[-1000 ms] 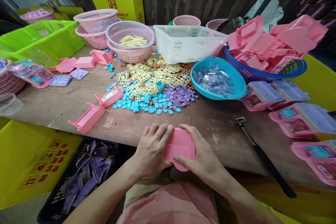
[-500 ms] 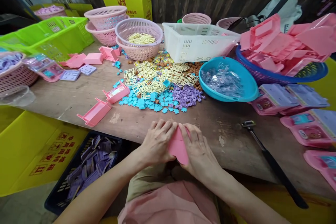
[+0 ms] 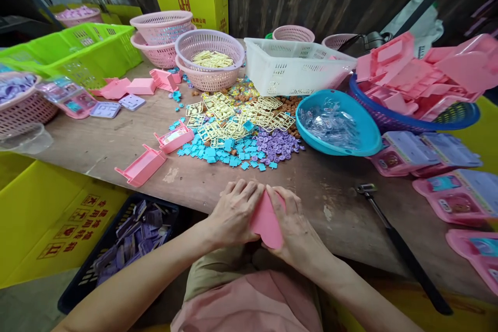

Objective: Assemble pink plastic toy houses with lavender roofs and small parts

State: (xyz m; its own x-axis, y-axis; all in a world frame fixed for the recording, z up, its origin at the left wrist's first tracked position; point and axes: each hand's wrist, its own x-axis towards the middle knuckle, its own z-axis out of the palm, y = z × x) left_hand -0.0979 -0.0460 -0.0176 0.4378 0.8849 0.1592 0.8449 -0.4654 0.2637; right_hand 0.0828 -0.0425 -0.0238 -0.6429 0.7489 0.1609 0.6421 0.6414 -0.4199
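At the near edge of the wooden table, both hands press together on a pink plastic case. My left hand covers its left side with fingers curled over the top. On the case's right side lies my right hand, fingers closed over it. Only a narrow strip of the case shows between them. Just beyond the hands lie piles of small blue tiles, purple round pieces and yellow sprue frames.
Two open pink trays lie to the left. A teal bowl of clear packets, a white basket, pink baskets, a blue basket of pink parts and finished pink cases ring the table. A black-handled tool lies right. A dark crate of purple parts sits below.
The hands have closed in over the pink case, covering most of it. The view has shifted slightly, so the table contents sit a little further right.
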